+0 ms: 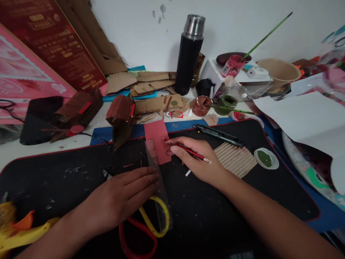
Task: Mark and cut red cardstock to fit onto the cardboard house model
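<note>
A red pencil [194, 153] is held in my right hand [201, 154], its point end over a small red paper piece [156, 133]. Along the paper's left side runs a clear ruler [152, 153]. My left hand [121, 194] rests on the ruler with its fingers stretched out flat; its thumb is hidden. Beneath and beside that hand lie scissors with a yellow and a red handle loop [163, 221], partly over the ruler. To the right of my right hand is a ridged tan cardboard piece [234, 158].
A black utility knife [217, 135] lies on the black mat [242, 208]. Behind stand paint jars [202, 105], a black thermos [189, 55] and cardboard scraps [153, 84]. Two brown paper models [121, 113] stand at left. A lid with green paint [266, 158] is at right.
</note>
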The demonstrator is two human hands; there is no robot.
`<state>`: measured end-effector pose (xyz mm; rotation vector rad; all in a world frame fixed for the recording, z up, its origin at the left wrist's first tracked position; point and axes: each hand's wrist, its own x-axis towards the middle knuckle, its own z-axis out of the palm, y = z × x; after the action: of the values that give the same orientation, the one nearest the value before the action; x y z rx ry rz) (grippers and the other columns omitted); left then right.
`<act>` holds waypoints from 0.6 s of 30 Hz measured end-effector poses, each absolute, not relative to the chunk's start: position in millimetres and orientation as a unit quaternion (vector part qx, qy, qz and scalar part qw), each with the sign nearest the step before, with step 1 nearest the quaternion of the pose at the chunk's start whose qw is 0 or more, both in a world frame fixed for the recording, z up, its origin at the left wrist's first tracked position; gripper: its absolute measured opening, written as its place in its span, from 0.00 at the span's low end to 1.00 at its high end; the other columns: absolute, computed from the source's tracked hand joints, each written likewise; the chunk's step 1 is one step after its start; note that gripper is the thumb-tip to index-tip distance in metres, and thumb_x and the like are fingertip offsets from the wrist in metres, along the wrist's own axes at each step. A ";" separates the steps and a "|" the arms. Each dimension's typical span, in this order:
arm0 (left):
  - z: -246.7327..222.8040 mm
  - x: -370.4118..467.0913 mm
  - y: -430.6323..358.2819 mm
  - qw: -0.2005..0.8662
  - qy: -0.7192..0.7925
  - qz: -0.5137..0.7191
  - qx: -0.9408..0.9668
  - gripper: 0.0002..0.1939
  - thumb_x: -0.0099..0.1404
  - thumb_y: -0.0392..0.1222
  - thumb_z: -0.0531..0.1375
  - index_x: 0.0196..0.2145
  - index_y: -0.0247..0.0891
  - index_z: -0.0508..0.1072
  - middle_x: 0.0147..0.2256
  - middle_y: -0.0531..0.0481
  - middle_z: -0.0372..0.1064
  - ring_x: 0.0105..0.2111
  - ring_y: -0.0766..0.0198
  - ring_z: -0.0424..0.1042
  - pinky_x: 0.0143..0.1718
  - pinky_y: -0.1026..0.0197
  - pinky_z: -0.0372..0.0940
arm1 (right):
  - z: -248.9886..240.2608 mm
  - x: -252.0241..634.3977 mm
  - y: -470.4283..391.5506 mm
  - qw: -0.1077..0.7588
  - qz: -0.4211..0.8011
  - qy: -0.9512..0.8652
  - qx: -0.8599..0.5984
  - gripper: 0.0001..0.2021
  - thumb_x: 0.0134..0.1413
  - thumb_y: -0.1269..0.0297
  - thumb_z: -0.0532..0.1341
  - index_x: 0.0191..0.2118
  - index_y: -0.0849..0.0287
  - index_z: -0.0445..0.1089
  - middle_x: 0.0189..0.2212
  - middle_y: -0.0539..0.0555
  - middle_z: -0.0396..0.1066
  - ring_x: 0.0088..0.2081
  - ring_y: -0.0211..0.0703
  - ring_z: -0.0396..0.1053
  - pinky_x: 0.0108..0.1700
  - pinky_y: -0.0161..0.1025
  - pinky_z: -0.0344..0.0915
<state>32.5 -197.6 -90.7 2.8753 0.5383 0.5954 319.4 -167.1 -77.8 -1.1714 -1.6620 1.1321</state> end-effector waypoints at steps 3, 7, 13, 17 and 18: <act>-90.6 32.1 -197.9 0.078 0.181 0.198 0.960 0.20 0.81 0.31 0.49 0.60 0.32 0.77 0.61 0.40 0.77 0.69 0.54 0.67 0.69 0.52 0.66 | -78.0 319.1 -166.9 0.394 0.445 -0.657 -0.464 0.13 0.72 0.58 0.64 0.53 0.56 0.81 0.47 0.54 0.86 0.45 0.45 0.83 0.43 0.38 0.76; -91.7 31.2 -197.4 0.083 0.180 0.195 0.961 0.20 0.81 0.31 0.49 0.61 0.32 0.76 0.61 0.39 0.76 0.69 0.54 0.66 0.69 0.52 0.67 | -78.7 318.7 -166.9 0.392 0.444 -0.657 -0.467 0.14 0.72 0.57 0.64 0.54 0.56 0.81 0.46 0.54 0.86 0.42 0.44 0.83 0.37 0.37 0.75; -91.9 32.6 -196.3 0.087 0.179 0.200 0.960 0.20 0.81 0.31 0.49 0.61 0.32 0.76 0.61 0.39 0.76 0.69 0.53 0.67 0.69 0.52 0.67 | -78.3 318.5 -166.9 0.393 0.446 -0.655 -0.466 0.14 0.72 0.57 0.64 0.54 0.57 0.81 0.47 0.55 0.86 0.43 0.44 0.83 0.36 0.36 0.74; -92.4 32.9 -197.0 0.085 0.180 0.196 0.960 0.20 0.81 0.31 0.49 0.60 0.31 0.77 0.61 0.39 0.76 0.69 0.54 0.66 0.70 0.52 0.65 | -78.1 318.5 -166.5 0.393 0.440 -0.660 -0.465 0.14 0.72 0.57 0.64 0.54 0.57 0.81 0.46 0.55 0.86 0.42 0.44 0.83 0.38 0.37 0.74; -92.6 32.9 -197.1 0.085 0.181 0.195 0.960 0.19 0.81 0.32 0.49 0.59 0.31 0.77 0.61 0.39 0.76 0.69 0.54 0.66 0.71 0.52 0.65 | -78.0 318.5 -166.5 0.394 0.439 -0.660 -0.464 0.14 0.73 0.57 0.64 0.54 0.57 0.81 0.46 0.55 0.86 0.43 0.45 0.83 0.39 0.37 0.75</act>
<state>32.9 -197.1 -92.6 2.8639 0.5393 0.5821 318.5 -166.5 -78.0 -1.1778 -1.6755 1.1147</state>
